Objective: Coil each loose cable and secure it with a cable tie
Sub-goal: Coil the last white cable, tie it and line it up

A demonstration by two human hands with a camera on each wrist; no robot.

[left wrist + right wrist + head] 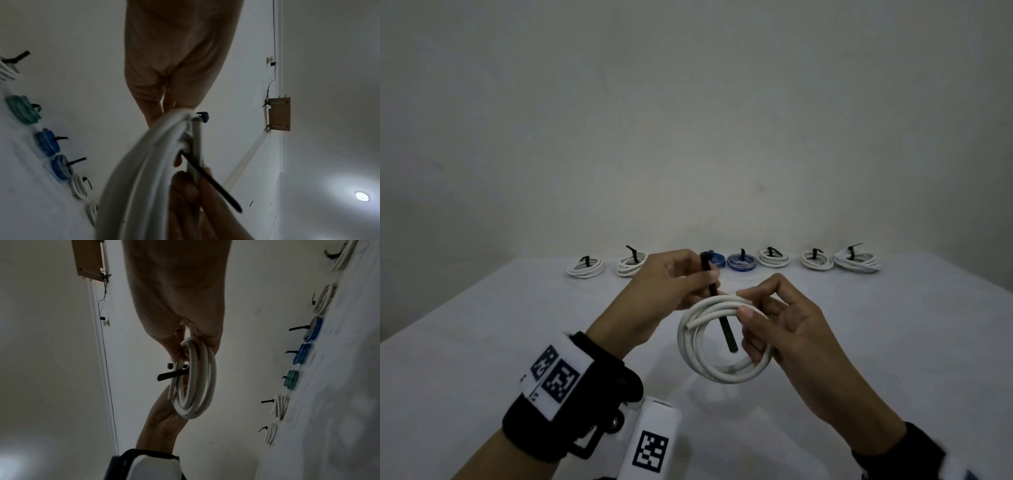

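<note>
Head view: your right hand point(784, 329) pinches white cable coil point(722, 346) at top, held above table point(482, 308). Your left hand point(671, 284) grips black cable tie point(719, 305), strap passing down through coil's opening. Tied coils point(774, 257) lined up beyond both hands (white and blue).

Left wrist view: tie head point(202, 116) sits just past coil.

Right wrist view: strap pokes sideways out of coil, beside your fingertips point(180, 352).

Two bare forearms raised side by side, wrists banded with black straps. Left hand point(671, 284) held slightly higher, fingers curled, thumb and fingertips pinching a thin black cable tie point(717, 301). Right hand point(780, 329) palm-inward, thumb and curled fingers in a grip on a white cable coil point(719, 342).
</note>
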